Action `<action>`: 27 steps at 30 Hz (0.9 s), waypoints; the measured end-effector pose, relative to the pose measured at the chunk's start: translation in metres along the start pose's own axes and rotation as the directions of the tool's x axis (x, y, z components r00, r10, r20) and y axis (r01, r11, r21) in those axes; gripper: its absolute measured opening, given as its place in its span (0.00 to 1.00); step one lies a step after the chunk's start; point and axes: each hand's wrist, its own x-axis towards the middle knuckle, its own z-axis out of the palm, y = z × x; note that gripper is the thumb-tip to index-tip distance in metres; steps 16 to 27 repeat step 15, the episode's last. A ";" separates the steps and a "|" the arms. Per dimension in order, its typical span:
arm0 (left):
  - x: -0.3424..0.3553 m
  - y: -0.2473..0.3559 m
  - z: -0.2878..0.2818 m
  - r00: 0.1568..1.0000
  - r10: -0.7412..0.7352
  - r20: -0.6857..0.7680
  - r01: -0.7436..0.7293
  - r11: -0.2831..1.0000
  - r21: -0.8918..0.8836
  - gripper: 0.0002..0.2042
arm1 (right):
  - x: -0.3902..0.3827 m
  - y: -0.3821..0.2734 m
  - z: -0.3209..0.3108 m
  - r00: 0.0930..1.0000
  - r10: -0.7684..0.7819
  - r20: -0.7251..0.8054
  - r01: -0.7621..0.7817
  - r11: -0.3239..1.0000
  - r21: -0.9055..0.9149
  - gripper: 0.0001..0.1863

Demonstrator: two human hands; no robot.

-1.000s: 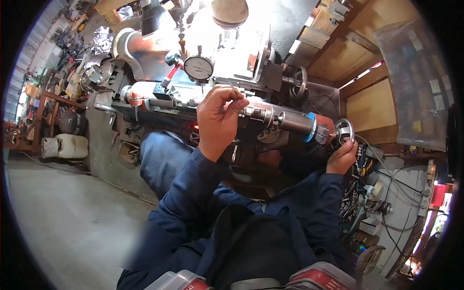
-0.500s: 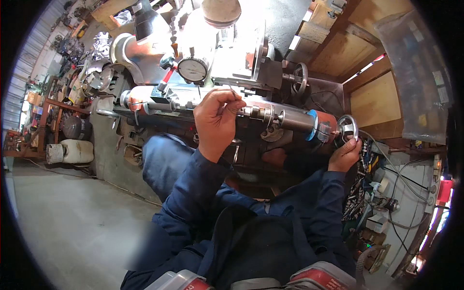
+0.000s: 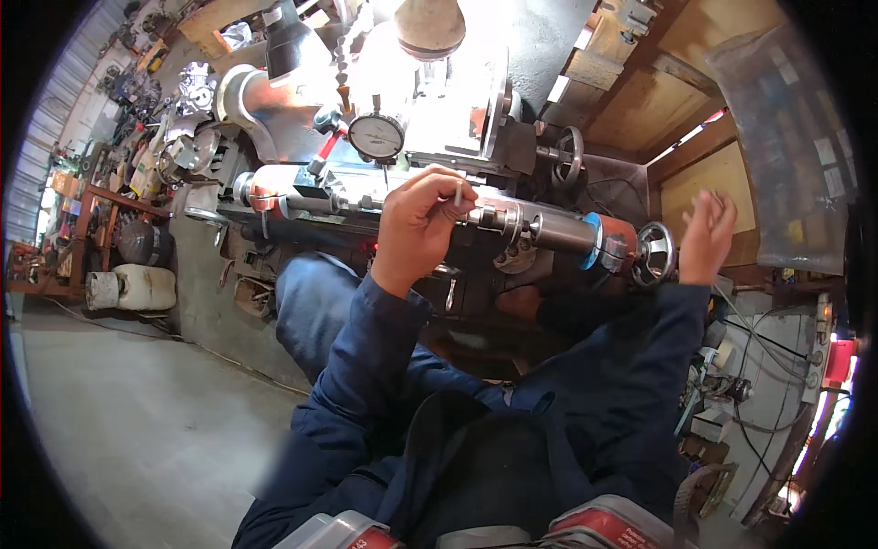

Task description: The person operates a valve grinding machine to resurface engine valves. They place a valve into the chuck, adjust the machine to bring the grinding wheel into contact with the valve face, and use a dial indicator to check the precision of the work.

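Observation:
My left hand (image 3: 419,233) is closed in a pinch just below the dial gauge (image 3: 376,136), over the spindle line of the machine. Between its thumb and fingertips shows a small thin pale piece (image 3: 459,194), too small to name. A shiny metal workpiece (image 3: 498,218) runs from beside this hand toward the steel barrel (image 3: 561,231) on the right. My right hand (image 3: 708,236) is raised, its fingers stretched upward and holding nothing. It is apart from the chrome handwheel (image 3: 656,253) on the orange end block (image 3: 618,242).
Another handwheel (image 3: 569,156) sticks out behind the spindle line. A red-handled clamp (image 3: 327,145) stands beside the gauge. Wooden panels (image 3: 722,192) and a hanging plastic sheet (image 3: 786,156) rise at the right. A gas cylinder (image 3: 146,286) lies at the left.
My right hand has let go of the chrome handwheel and moved up and to the right. My left hand keeps its pinch near the gauge. The whole view has shifted slightly.

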 end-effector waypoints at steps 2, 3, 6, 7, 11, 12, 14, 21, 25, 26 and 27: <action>-0.002 0.000 -0.001 1.000 0.002 0.019 -0.003 0.998 0.069 0.04 | 0.010 0.005 0.012 0.998 0.005 0.059 -0.002 0.998 -0.067 0.31; -0.004 0.002 0.001 1.000 0.020 -0.003 -0.020 0.996 0.085 0.03 | 0.008 0.012 0.020 0.990 -0.022 0.142 0.065 0.951 -0.304 0.33; -0.005 0.010 0.006 0.988 0.106 -0.112 -0.097 0.992 0.079 0.04 | 0.002 0.009 0.020 0.957 0.077 0.281 0.125 0.761 -0.636 0.37; -0.005 0.012 0.007 0.965 0.171 -0.198 -0.162 0.985 0.058 0.04 | -0.001 0.012 0.018 0.951 0.114 0.286 0.106 0.751 -0.652 0.35; -0.014 0.004 0.010 0.951 -0.050 -0.305 0.000 0.987 -0.162 0.07 | -0.033 0.015 -0.002 0.917 0.199 0.345 0.048 0.805 -0.592 0.29; -0.016 0.001 0.010 0.949 -0.051 -0.310 0.001 0.988 -0.157 0.07 | -0.048 0.021 -0.003 0.915 0.197 0.352 0.053 0.806 -0.590 0.29; -0.015 -0.002 0.015 0.949 -0.119 -0.291 0.028 0.954 -0.298 0.11 | -0.081 0.049 -0.008 0.997 -0.072 0.020 0.074 0.914 -0.400 0.27; -0.016 -0.003 0.016 0.948 -0.120 -0.294 0.029 0.955 -0.297 0.11 | -0.094 0.064 -0.007 0.997 -0.074 -0.004 0.071 0.966 -0.249 0.28; -0.016 -0.003 0.016 0.948 -0.120 -0.294 0.029 0.955 -0.297 0.11 | -0.094 0.064 -0.007 0.997 -0.074 -0.004 0.071 0.966 -0.249 0.28; -0.016 -0.003 0.016 0.948 -0.120 -0.294 0.029 0.955 -0.297 0.11 | -0.094 0.064 -0.007 0.997 -0.074 -0.004 0.071 0.966 -0.249 0.28; -0.016 -0.003 0.016 0.948 -0.120 -0.294 0.029 0.955 -0.297 0.11 | -0.094 0.064 -0.007 0.997 -0.074 -0.004 0.071 0.966 -0.249 0.28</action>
